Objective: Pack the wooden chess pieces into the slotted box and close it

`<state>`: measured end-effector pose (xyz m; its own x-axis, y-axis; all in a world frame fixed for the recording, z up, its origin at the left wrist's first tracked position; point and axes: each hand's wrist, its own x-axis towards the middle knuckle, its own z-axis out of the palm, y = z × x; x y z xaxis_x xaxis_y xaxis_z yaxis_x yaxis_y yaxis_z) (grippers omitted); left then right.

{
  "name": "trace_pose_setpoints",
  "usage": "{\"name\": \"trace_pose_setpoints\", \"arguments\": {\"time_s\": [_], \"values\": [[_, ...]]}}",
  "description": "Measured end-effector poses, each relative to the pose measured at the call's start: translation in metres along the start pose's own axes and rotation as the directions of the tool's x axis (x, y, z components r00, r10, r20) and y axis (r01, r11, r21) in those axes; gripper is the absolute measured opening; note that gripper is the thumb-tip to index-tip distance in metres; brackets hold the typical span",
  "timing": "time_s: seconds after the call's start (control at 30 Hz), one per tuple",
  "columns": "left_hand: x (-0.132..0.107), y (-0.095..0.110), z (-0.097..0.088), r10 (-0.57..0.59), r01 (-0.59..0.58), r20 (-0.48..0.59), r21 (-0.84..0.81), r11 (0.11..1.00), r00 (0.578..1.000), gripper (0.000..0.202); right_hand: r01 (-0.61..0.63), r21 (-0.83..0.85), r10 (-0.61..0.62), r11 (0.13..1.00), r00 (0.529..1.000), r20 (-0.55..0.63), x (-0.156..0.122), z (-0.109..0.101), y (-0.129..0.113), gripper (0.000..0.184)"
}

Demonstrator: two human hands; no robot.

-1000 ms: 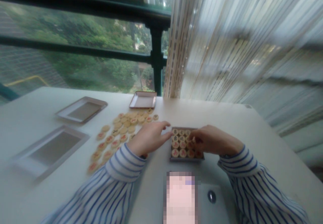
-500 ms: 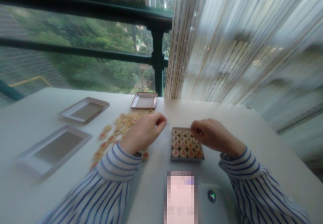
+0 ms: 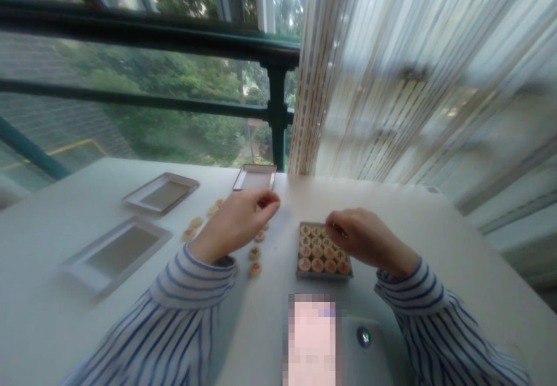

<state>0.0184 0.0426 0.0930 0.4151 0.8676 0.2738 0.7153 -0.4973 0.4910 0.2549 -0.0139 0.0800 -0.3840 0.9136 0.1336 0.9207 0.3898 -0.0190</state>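
Box (image 3: 324,274) of round pieces (image 3: 317,251), seemingly being filled and nearly full; another piece would need a flat drop into a free slot.
Right hand (image 3: 359,238) arches over the box's far right corner, fingers curled. Left hand (image 3: 237,223), above the loose pieces (image 3: 255,252) on the surface (image 3: 435,246), pinches its fingertips together. I cannot tell whether either holds a piece. Trays (image 3: 161,191) lie far left.

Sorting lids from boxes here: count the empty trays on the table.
3. The near-left tray lies nearest, the far-left tray just behind it, and the small tray farthest off, beyond the left hand. The filled box is left out; none looks hidden.
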Motion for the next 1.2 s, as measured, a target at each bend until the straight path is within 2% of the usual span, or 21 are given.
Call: {"name": "trace_pose_setpoints", "arguments": {"time_s": [0.37,0.67,1.0,1.2], "values": [[-0.013,-0.002,-0.015,-0.007,0.005,-0.078,-0.030,1.000,0.997,0.026,0.064,0.003,-0.064,0.998,0.996,-0.056,0.000,0.003,-0.003,0.021],[-0.048,-0.029,-0.021,-0.102,0.101,-0.109,-0.021,0.995,0.989,0.032,0.083,0.008,-0.082,0.997,0.995,-0.054,-0.001,0.005,-0.006,0.019],[-0.085,-0.049,-0.033,-0.244,0.237,-0.206,-0.057,0.970,0.948,0.032,0.094,0.036,-0.091,0.995,0.993,-0.075,-0.003,0.004,-0.012,0.020],[-0.107,-0.068,-0.032,-0.300,0.286,-0.239,-0.095,0.954,0.924,0.033,0.103,0.054,-0.098,0.993,0.992,-0.081,-0.002,0.007,-0.024,0.021]]}}
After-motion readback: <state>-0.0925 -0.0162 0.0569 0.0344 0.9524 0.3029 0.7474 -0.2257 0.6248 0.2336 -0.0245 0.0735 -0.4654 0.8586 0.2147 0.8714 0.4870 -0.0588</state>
